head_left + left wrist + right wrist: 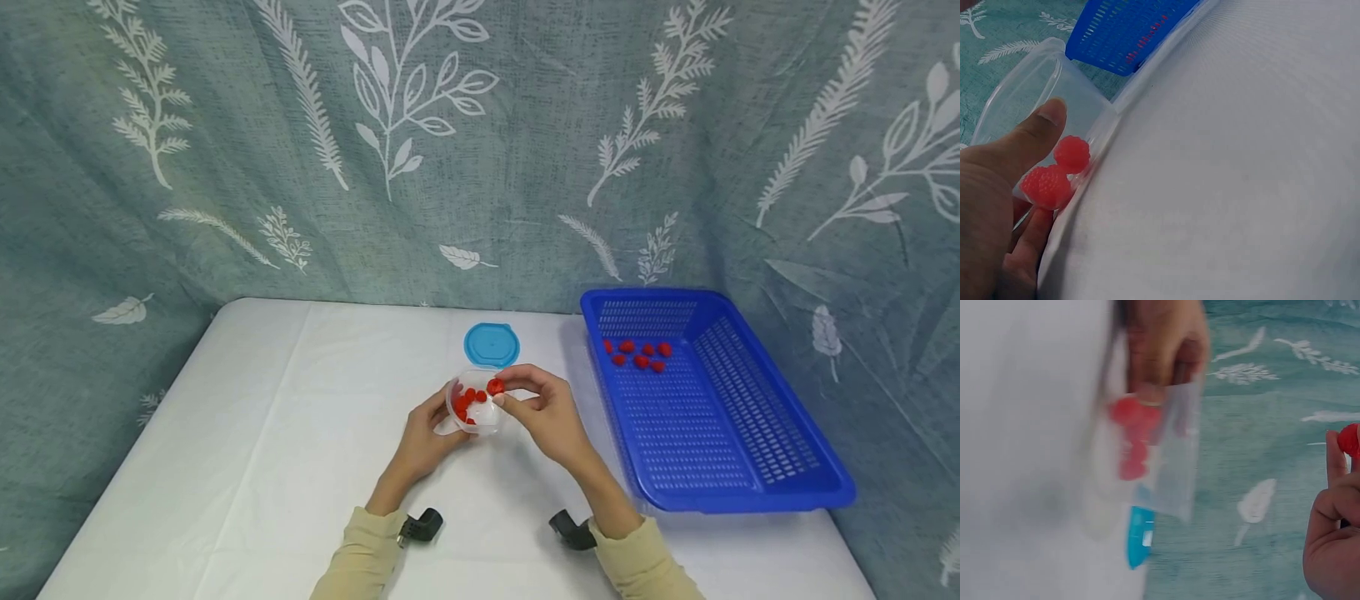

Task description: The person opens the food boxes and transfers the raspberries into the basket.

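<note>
My left hand grips a small clear plastic container on the white table, thumb on one side and fingers on the other. Several red raspberries lie inside it, and two of them show through the wall in the left wrist view. Above the container's rim, my right hand pinches a single raspberry between thumb and fingertips. That same raspberry appears at the right edge of the right wrist view, where the container is blurred.
A blue lid lies just behind the container. To the right stands a blue perforated basket, with several raspberries near its far left corner. A patterned green cloth hangs behind the table.
</note>
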`<action>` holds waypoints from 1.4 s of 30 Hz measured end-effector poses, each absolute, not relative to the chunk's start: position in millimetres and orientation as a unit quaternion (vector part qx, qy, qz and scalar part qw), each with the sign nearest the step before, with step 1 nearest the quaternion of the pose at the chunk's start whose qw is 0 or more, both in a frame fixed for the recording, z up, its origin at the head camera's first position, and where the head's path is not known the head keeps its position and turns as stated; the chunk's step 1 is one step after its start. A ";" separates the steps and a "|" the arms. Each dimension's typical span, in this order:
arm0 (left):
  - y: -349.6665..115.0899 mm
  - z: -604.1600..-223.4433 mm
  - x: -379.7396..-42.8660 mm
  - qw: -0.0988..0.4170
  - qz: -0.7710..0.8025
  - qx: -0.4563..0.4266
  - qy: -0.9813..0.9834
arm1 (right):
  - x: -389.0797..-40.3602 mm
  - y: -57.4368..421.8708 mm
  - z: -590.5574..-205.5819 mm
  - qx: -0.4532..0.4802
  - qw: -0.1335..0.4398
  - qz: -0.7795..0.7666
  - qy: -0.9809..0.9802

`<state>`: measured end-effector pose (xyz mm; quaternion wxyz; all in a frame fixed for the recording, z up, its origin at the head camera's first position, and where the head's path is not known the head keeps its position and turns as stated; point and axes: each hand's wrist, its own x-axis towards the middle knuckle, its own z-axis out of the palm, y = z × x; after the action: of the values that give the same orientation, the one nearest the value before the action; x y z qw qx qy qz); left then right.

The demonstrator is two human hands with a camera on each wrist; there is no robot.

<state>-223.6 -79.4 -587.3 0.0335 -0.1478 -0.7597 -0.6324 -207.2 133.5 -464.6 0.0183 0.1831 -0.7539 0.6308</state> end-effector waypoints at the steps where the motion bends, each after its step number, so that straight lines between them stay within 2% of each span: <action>1: -79.3 -586.9 -223.5 0.032 -0.630 -0.146 -0.762 | -206.0 134.9 -459.3 0.181 0.021 0.634 -0.752; 12: -78.6 -583.8 -221.7 0.022 -0.624 -0.140 -0.769 | -210.6 174.2 -402.6 0.193 0.105 0.665 -0.714; 17: -80.7 -583.3 -220.1 0.020 -0.622 -0.136 -0.770 | -228.4 201.8 -386.8 0.180 0.149 0.680 -0.695; 22: -81.1 -584.1 -221.0 0.018 -0.631 -0.133 -0.764 | -254.9 234.3 -379.6 0.126 0.201 0.673 -0.700; 28: -79.1 -586.7 -223.5 0.015 -0.634 -0.139 -0.761 | -291.7 274.2 -392.0 0.034 0.229 0.637 -0.736; 33: -78.4 -586.0 -223.5 0.011 -0.634 -0.137 -0.761 | -314.0 299.1 -415.7 -0.049 0.212 0.543 -0.811; 42: -78.7 -585.3 -223.8 0.017 -0.635 -0.145 -0.759 | -338.9 338.4 -465.0 -0.059 0.175 0.449 -0.874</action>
<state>-223.8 -78.7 -585.3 0.0172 -0.1451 -0.7587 -0.6348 -338.9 338.4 -465.0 0.1754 -0.0588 -0.8744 0.4485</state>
